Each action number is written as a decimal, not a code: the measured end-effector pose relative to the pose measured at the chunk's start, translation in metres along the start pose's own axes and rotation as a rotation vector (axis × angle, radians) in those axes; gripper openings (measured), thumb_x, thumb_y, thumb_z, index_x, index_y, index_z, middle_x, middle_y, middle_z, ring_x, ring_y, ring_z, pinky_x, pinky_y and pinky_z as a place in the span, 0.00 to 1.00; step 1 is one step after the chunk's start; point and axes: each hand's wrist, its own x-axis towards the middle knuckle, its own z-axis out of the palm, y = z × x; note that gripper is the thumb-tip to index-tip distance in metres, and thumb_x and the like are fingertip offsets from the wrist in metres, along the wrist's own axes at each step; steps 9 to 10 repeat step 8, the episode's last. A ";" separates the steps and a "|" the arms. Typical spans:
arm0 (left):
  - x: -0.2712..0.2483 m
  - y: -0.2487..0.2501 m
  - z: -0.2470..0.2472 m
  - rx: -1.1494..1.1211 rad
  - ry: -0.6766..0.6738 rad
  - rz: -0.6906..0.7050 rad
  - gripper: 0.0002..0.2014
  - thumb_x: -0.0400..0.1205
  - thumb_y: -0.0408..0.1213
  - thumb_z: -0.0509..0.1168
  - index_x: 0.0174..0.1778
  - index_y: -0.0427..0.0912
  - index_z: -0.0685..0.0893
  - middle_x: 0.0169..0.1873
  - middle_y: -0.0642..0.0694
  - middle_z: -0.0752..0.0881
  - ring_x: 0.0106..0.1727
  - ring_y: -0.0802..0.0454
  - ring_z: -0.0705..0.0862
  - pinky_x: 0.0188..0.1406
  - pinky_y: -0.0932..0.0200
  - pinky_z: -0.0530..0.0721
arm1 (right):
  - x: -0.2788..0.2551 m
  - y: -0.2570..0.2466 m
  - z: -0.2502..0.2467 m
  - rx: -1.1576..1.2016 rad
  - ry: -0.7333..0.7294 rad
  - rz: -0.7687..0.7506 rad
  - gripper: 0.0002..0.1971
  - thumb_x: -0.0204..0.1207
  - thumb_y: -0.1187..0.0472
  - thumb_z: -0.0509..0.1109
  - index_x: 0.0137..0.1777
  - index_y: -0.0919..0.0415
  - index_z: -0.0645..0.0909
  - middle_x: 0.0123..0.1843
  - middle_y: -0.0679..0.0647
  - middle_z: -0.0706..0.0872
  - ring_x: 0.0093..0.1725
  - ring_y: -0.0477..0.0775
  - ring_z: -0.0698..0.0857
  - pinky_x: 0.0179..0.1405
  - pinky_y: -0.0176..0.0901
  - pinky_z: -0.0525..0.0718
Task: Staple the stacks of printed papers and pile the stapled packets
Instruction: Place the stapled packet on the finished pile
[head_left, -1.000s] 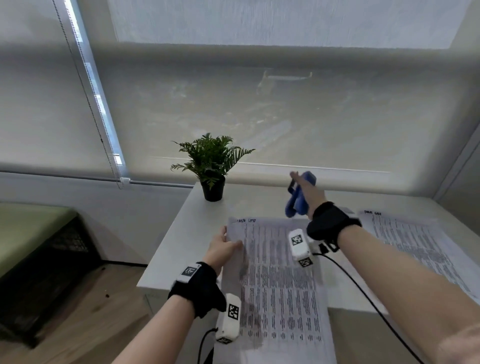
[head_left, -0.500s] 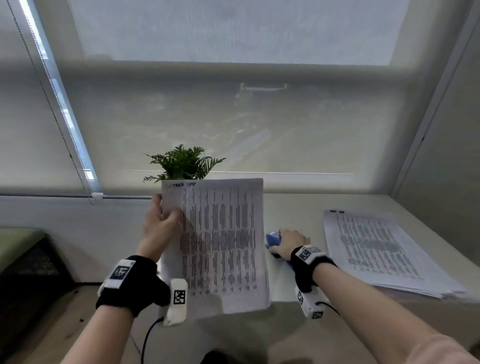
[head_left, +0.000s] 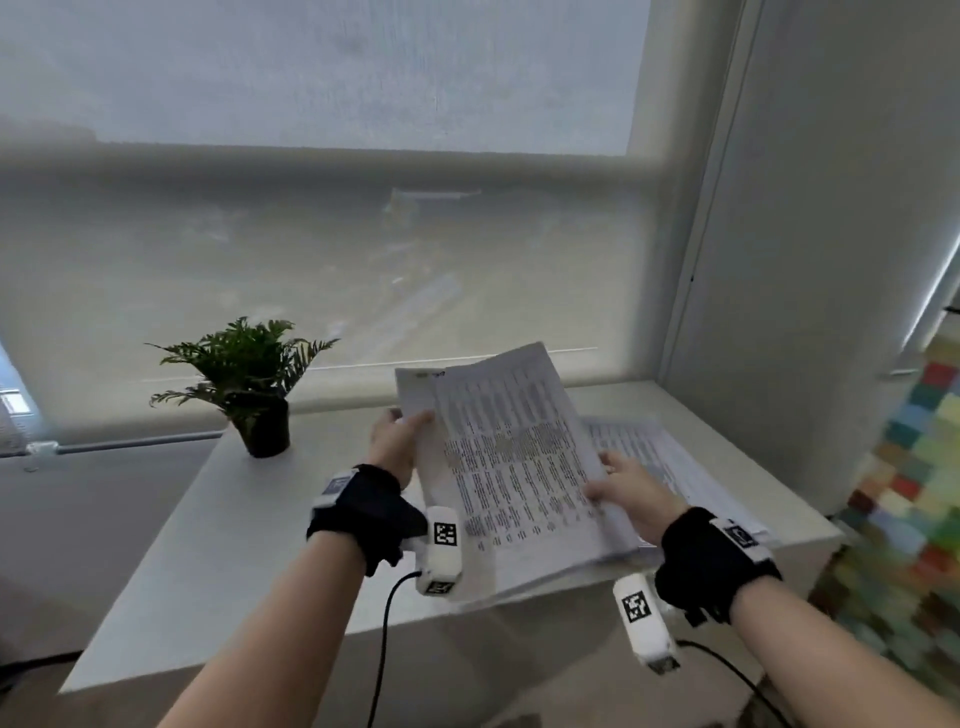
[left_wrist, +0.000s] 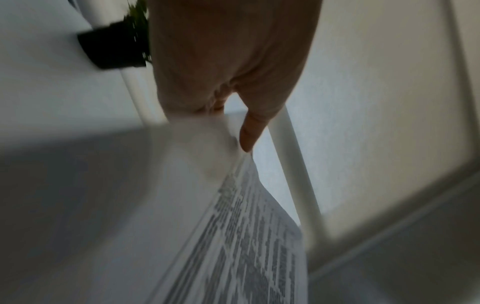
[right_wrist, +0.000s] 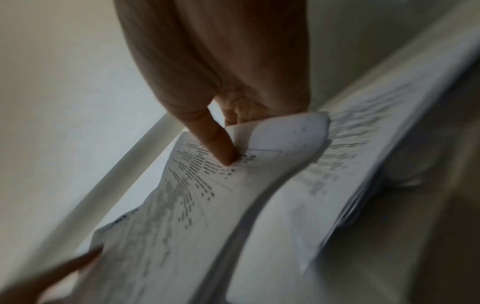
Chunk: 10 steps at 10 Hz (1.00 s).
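I hold the packet (head_left: 514, 457) tilted above the table (head_left: 218, 545): left hand (head_left: 397, 441) pinches its 9 o'clock edge, right hand (head_left: 631, 491) pinches its 3 o'clock edge, over the paper stack (head_left: 670, 457).

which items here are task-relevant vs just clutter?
Job:
- packet of printed papers, held by left hand and right hand
- pile of printed papers on the table

Lying about:
- potted plant
- window blind

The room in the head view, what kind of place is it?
Probably an office or study corner: a white table stands by a window with a lowered roller blind, bearing a potted plant and a pile of printed papers.
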 end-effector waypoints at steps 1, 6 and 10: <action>-0.010 -0.020 0.059 0.140 -0.231 -0.228 0.04 0.84 0.31 0.57 0.49 0.35 0.75 0.37 0.41 0.78 0.34 0.48 0.79 0.25 0.61 0.82 | 0.013 0.013 -0.053 0.076 0.162 0.050 0.19 0.73 0.84 0.59 0.63 0.74 0.76 0.58 0.70 0.83 0.51 0.63 0.82 0.48 0.49 0.82; 0.012 -0.120 0.186 0.904 -0.116 -0.355 0.37 0.81 0.42 0.59 0.80 0.27 0.52 0.77 0.31 0.59 0.78 0.35 0.63 0.79 0.47 0.64 | 0.067 0.062 -0.132 -0.800 0.458 0.422 0.29 0.77 0.50 0.66 0.76 0.60 0.69 0.77 0.67 0.67 0.75 0.68 0.69 0.74 0.54 0.69; 0.037 -0.161 0.199 0.617 -0.234 -0.226 0.38 0.65 0.41 0.59 0.74 0.38 0.65 0.67 0.35 0.78 0.65 0.36 0.81 0.64 0.41 0.82 | 0.071 0.085 -0.132 -0.765 0.412 0.410 0.33 0.77 0.46 0.64 0.77 0.63 0.65 0.75 0.66 0.72 0.74 0.68 0.72 0.73 0.57 0.71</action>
